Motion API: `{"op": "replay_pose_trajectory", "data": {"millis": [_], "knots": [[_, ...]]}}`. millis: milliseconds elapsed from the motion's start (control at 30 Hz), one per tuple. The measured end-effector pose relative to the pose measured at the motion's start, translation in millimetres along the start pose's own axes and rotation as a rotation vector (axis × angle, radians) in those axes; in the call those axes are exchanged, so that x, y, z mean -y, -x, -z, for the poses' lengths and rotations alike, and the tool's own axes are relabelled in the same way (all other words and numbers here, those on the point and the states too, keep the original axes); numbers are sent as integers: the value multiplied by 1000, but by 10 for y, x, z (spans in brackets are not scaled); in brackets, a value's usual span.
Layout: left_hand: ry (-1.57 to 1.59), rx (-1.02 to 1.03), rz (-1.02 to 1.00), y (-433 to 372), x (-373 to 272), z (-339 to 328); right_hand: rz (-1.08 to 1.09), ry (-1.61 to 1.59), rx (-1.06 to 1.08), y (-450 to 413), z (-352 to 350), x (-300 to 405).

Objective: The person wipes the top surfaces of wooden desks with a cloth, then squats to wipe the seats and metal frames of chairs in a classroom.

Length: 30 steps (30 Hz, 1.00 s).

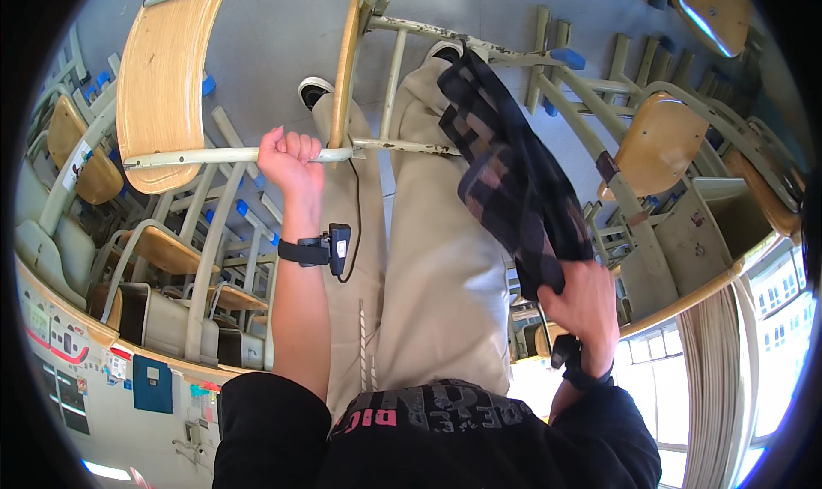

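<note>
My left hand [292, 161] is closed around a pale metal tube of a school chair's frame, beside its curved wooden backrest [168, 97]. The chair's wooden seat [345, 71] shows nearly edge-on, and its metal legs [424, 147], with chipped paint, reach across in front of my shins. In my right hand [581, 309] is one end of a dark checked cloth item [507, 168]. It hangs long and partly blurred, its far end against the chair's leg frame; whether it is a bag or a loose cloth I cannot tell.
Wooden chairs [668, 139] and metal-framed desks [668, 251] crowd the right side. More chairs [164, 248] and desks [167, 315] stand at the left. Grey floor [276, 52] shows around my shoes. A curtain [716, 373] hangs by bright windows [648, 386].
</note>
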<state>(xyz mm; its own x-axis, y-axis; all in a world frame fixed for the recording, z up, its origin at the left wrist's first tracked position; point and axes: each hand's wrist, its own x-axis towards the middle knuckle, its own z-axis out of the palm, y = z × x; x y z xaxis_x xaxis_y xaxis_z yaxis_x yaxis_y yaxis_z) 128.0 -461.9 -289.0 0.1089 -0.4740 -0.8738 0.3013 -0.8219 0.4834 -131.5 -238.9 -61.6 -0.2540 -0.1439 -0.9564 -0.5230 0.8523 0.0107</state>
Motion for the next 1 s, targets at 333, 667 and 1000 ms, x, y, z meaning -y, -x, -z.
{"op": "replay_pose_trajectory", "data": {"millis": [333,667,1000], "knots": [[2,-15,11,-26,6,61,424,-73,-10,-17,36,-96],[-6,4,19,-55,28,173,535,-755,-141,-2601,-1481,425],[-24,-61,15,35,-67,60,-313,-753,-307,-3832,-1766,256]]}}
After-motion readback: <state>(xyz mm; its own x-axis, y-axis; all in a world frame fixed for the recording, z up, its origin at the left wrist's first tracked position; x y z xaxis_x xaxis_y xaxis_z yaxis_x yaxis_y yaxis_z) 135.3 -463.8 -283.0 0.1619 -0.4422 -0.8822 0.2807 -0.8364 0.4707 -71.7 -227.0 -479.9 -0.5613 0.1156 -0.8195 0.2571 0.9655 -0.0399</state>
